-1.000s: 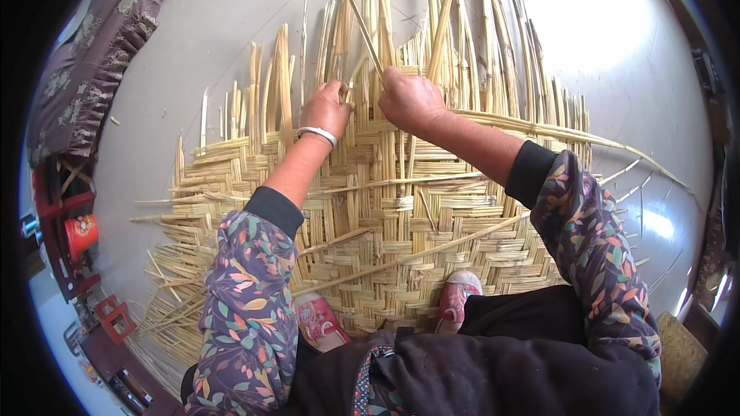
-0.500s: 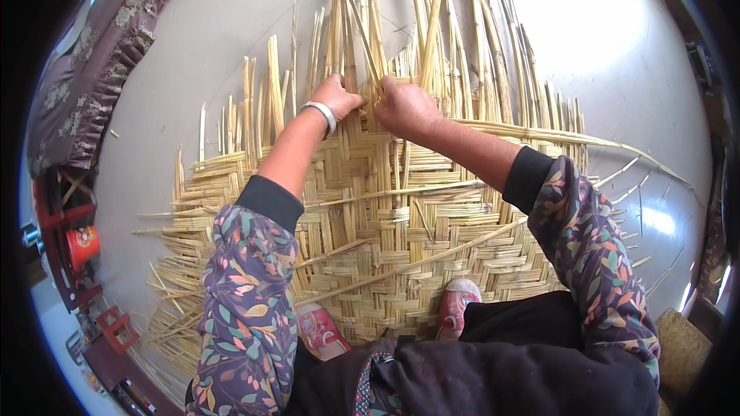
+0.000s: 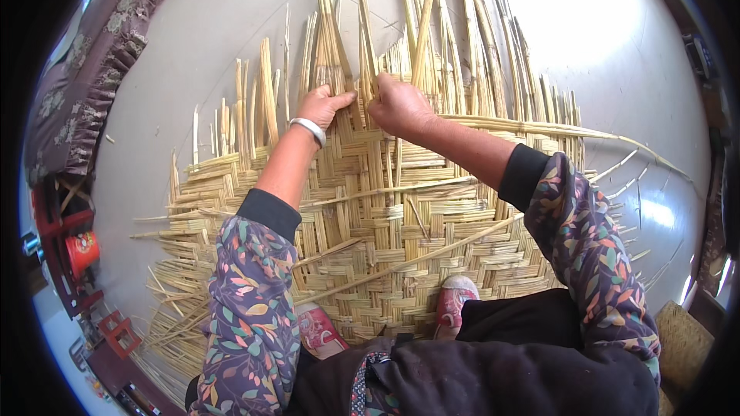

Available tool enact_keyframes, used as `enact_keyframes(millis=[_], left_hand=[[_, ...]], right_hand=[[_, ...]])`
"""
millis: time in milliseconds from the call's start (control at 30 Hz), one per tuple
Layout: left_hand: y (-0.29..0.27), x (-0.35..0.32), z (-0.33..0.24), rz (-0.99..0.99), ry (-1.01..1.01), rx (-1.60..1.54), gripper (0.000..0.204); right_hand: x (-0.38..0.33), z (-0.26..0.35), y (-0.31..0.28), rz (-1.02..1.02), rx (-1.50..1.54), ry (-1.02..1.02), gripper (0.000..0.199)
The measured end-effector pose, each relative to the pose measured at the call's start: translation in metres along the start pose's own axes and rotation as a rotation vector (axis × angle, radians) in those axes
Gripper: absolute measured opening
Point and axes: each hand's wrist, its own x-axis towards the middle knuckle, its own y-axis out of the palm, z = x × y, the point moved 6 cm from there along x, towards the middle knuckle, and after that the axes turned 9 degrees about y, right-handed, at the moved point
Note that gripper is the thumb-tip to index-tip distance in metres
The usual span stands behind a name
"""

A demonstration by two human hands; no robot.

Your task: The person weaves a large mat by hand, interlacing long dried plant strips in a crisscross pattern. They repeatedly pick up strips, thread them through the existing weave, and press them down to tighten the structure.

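A large mat (image 3: pixel 432 250) woven from flat yellow split-reed strips lies on the floor, with my feet on its near part. At its far edge the loose strip ends fan out. My left hand (image 3: pixel 322 109) grips a bundle of reed strips (image 3: pixel 330 46), thumb across them; a white bangle circles that wrist. Just to its right, my right hand (image 3: pixel 401 108) is closed in a fist around reed strips (image 3: pixel 362 11) that stick up past the knuckles. Beneath the right forearm a bunch of strips (image 3: pixel 524 125) runs crosswise to the right.
Grey tiled floor (image 3: pixel 208 31) surrounds the mat. On the left are a dark floral ruffled cloth (image 3: pixel 108 46), a red container (image 3: pixel 82 253) and a small red wooden stool (image 3: pixel 119 333). A woven tan object (image 3: pixel 682 347) stands at the lower right. Loose reed pieces lie around the mat's edges.
My left hand has moved slightly left and down with its bundle, away from the right hand. The strips between the two hands have spread apart into two groups.
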Motion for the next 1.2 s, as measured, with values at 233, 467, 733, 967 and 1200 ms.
enact_keyframes(millis=[233,467,733,967,1200], left_hand=[[-0.001,-0.009,-0.033,0.237,0.108,-0.373,0.021],[-0.052,-0.014,-0.093,0.082,0.417,0.174,0.031],[-0.127,-0.003,-0.023,-0.162,0.082,0.248,0.031],[-0.101,0.024,0.000,0.085,-0.049,0.226,0.066],[-0.081,0.038,0.004,0.090,-0.015,0.599,0.041]], right_hand=[[0.004,0.008,0.003,0.105,-0.046,-0.060,0.026],[-0.004,0.019,0.001,0.348,-0.151,-0.205,0.031],[-0.001,0.018,0.008,0.293,-0.201,-0.238,0.031],[-0.004,0.018,0.011,0.250,-0.234,-0.271,0.030],[-0.008,0.015,0.011,0.117,-0.229,-0.337,0.020]])
